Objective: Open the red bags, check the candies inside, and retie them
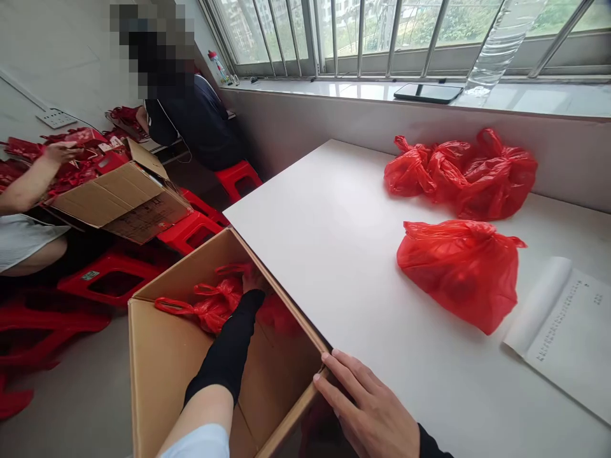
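Observation:
My left hand (pixel 252 278), in a black sleeve, reaches deep into an open cardboard box (pixel 165 346). It is among red plastic bags (pixel 217 312) with looped handles; its fingers are hidden, so I cannot see whether it grips one. A blurred red bag (pixel 281 313) lies beside it against the box's right wall. My right hand (pixel 365 404) rests with fingers stretched out over the box's rim at the table edge. On the white table (pixel 305 210) sit a full, tied red bag (pixel 461 270) and several more knotted red bags (pixel 496 178) near the wall.
An open notebook (pixel 573 337) lies at the table's right. The windowsill holds a phone (pixel 428 93) and a water bottle (pixel 499 51). Left, one person (pixel 200 121) sits near the window; another's hand (pixel 62 152) is over a second box (pixel 126 197) beside red stools (pixel 114 277).

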`<act>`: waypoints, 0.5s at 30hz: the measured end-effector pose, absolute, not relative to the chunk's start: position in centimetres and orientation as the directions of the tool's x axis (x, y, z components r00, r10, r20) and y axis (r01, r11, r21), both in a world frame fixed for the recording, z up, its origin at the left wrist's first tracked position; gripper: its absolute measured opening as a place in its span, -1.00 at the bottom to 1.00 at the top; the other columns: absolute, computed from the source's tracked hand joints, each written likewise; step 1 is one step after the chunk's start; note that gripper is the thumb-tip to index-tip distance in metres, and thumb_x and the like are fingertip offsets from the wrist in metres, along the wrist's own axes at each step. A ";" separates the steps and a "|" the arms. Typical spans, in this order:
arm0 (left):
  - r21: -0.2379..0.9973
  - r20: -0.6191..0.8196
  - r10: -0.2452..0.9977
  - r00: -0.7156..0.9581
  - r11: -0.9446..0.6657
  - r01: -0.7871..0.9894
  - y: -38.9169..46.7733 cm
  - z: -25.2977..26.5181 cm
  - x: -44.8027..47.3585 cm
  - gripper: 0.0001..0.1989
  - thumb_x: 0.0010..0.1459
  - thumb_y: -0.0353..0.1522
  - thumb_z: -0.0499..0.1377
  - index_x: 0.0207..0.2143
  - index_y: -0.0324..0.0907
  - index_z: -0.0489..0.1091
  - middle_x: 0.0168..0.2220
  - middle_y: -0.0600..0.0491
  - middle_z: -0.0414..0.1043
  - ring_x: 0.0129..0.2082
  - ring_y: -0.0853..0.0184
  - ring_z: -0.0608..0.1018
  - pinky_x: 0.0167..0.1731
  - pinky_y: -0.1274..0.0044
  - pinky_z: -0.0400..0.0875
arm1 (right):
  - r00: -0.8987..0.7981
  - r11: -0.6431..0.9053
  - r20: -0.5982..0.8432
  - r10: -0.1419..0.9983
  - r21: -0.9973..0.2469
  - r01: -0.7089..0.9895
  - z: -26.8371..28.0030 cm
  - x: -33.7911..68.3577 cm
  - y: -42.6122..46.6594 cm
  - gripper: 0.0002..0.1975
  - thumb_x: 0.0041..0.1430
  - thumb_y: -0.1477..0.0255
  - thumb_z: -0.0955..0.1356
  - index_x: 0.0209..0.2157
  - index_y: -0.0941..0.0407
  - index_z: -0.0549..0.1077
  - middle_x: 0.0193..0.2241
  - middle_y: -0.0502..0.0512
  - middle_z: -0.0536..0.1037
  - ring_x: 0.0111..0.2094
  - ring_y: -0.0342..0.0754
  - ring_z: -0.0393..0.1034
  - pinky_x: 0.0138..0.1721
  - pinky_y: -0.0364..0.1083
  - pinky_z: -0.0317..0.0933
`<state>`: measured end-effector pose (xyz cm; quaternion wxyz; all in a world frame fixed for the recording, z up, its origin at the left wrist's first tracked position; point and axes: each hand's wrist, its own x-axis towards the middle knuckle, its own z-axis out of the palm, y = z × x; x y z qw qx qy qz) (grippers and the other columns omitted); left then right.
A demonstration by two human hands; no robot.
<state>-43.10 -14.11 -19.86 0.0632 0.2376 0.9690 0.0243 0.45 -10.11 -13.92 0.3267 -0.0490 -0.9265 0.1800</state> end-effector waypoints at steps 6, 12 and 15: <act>-0.114 -0.212 0.371 -0.904 0.909 0.400 -20.6 -19.5 -43.4 -0.60 0.26 -0.25 0.22 0.11 -0.19 0.36 0.15 -0.11 0.36 0.10 0.09 0.46 0.07 0.12 0.41 | -0.794 0.918 0.564 0.226 -0.395 -0.019 -13.8 0.5 -10.2 -0.52 0.23 0.61 0.30 0.18 0.10 0.41 0.27 0.14 0.34 0.32 0.08 0.11 0.24 0.03 0.26; -0.094 -0.188 0.395 -0.899 0.904 0.417 -21.3 -18.0 -42.4 -0.60 0.27 -0.24 0.21 0.11 -0.19 0.36 0.17 -0.11 0.34 0.12 0.09 0.45 0.08 0.12 0.40 | -0.899 0.907 0.412 0.152 -0.420 -0.039 -12.6 1.3 -9.5 -0.46 0.29 0.50 0.31 0.29 0.11 0.27 0.34 0.17 0.21 0.37 0.12 -0.01 0.31 0.08 0.16; -0.026 -0.160 0.409 -0.899 0.908 0.418 -20.6 -17.9 -40.7 -0.60 0.28 -0.23 0.20 0.10 -0.19 0.36 0.13 -0.11 0.37 0.07 0.12 0.48 0.04 0.16 0.44 | -0.925 0.900 0.351 0.144 -0.435 -0.025 -12.2 1.6 -9.5 -0.45 0.31 0.47 0.30 0.31 0.11 0.23 0.37 0.17 0.15 0.39 0.13 -0.06 0.32 0.10 0.13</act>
